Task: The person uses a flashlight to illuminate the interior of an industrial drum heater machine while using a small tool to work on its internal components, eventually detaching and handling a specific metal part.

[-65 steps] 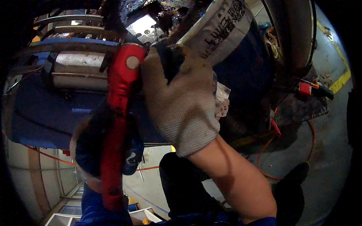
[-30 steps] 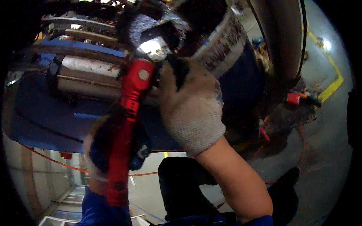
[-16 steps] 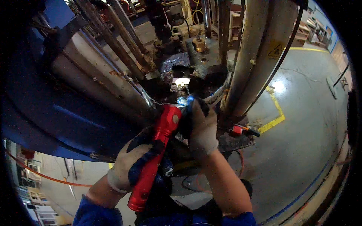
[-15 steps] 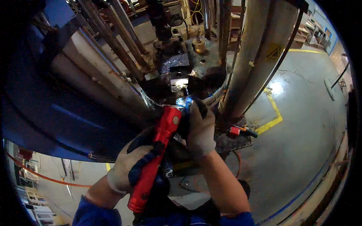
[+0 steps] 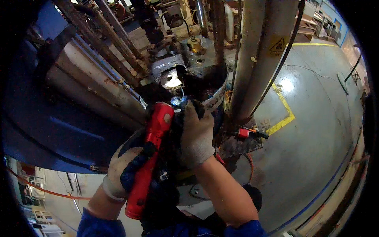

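A red flashlight (image 5: 154, 136) is gripped in my left hand (image 5: 120, 170), which wears a pale glove with a dark blue palm. Its head points away from me into a dark round cavity of a greasy machine. Inside, a metal block (image 5: 172, 79) is brightly lit. My right hand (image 5: 198, 136), gloved the same way, is at the near rim (image 5: 215, 100) of the cavity, right of the flashlight's head. Its fingers are curled closed, the fingertips catching bluish light. Whatever they hold, if anything, is hidden.
Thick pale columns (image 5: 260, 55) and rusty rods rise on both sides of the cavity. A brass fitting (image 5: 194, 44) stands behind it. A red-and-black tool (image 5: 244, 133) lies on a ledge at right. Yellow tape (image 5: 282, 123) marks the grey floor; a dark blue panel (image 5: 59, 118) is at left.
The whole view has shifted, so the machine and both hands appear farther left. More of the lit block shows. Both hands keep their grip and stay close to the cavity's rim.
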Demonstrator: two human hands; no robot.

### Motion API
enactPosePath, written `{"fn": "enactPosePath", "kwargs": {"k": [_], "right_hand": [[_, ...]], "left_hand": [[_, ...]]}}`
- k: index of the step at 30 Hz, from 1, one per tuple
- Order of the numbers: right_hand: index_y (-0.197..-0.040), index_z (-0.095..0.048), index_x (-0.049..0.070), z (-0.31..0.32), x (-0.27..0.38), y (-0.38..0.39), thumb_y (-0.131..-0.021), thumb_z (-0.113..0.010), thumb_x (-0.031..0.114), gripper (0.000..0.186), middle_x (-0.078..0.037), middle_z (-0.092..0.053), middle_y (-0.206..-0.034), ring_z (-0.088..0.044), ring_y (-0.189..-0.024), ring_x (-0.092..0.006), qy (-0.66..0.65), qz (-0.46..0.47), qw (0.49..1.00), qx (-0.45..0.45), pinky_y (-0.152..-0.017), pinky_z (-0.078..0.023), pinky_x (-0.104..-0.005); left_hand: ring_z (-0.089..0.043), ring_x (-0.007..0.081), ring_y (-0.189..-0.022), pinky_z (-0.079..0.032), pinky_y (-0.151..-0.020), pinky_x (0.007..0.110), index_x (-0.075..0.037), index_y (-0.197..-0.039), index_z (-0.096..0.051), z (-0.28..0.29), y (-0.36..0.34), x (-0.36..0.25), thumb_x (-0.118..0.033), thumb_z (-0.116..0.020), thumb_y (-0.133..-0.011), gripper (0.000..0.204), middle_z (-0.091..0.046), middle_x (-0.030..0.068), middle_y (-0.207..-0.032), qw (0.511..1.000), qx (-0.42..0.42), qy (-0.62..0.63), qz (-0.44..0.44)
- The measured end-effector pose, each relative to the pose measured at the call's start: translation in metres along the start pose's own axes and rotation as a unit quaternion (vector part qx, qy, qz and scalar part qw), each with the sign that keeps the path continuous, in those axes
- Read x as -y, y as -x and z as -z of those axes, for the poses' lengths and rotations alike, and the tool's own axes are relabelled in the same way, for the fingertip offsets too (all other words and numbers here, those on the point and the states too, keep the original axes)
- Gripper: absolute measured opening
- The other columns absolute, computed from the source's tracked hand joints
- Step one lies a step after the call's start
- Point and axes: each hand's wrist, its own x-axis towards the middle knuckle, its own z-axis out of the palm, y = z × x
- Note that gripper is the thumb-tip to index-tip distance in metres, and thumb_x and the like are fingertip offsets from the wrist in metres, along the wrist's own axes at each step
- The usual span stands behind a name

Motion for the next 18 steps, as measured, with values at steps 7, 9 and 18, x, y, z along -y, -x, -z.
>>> {"fn": "enactPosePath", "kwargs": {"k": [7, 9, 18], "right_hand": [[-0.105, -0.062, -0.004, 0.000, 0.007, -0.004, -0.096, -0.056, 0.023, 0.029, -0.019, -0.068, -0.091, -0.065, -0.084, -0.0278, 0.037, -0.023, 0.999, -0.012, -0.078, -0.050, -0.0384], [-0.104, -0.061, -0.004, 0.002, 0.010, -0.003, -0.095, -0.057, 0.023, 0.029, -0.019, -0.068, -0.091, -0.066, -0.083, -0.0291, 0.140, 0.078, 0.987, -0.024, -0.077, -0.051, -0.0405], [-0.095, -0.063, 0.011, 0.004, 0.028, -0.009, -0.099, -0.050, 0.031, 0.024, -0.006, -0.062, -0.073, -0.060, -0.065, -0.0203, -0.309, -0.269, 0.912, 0.030, -0.059, -0.049, -0.0336]], "left_hand": [[-0.063, 0.0426, -0.110, -0.048, -0.101, 0.050, -0.001, -0.111, -0.067, -0.011, 0.006, -0.019, -0.005, -0.071, -0.075, 0.036, -0.068, 0.0155, -0.106, 1.000, -0.020, 0.009, 0.011], [-0.064, 0.0410, -0.108, -0.047, -0.102, 0.050, -0.001, -0.113, -0.067, -0.009, 0.005, -0.013, -0.005, -0.072, -0.075, 0.038, -0.068, 0.0148, -0.106, 1.000, -0.008, 0.009, -0.004], [-0.066, 0.0361, -0.100, -0.047, -0.098, 0.050, -0.001, -0.118, -0.063, 0.006, -0.004, 0.016, -0.014, -0.076, -0.071, 0.050, -0.067, 0.0151, -0.105, 0.998, 0.060, 0.005, -0.016]]}}
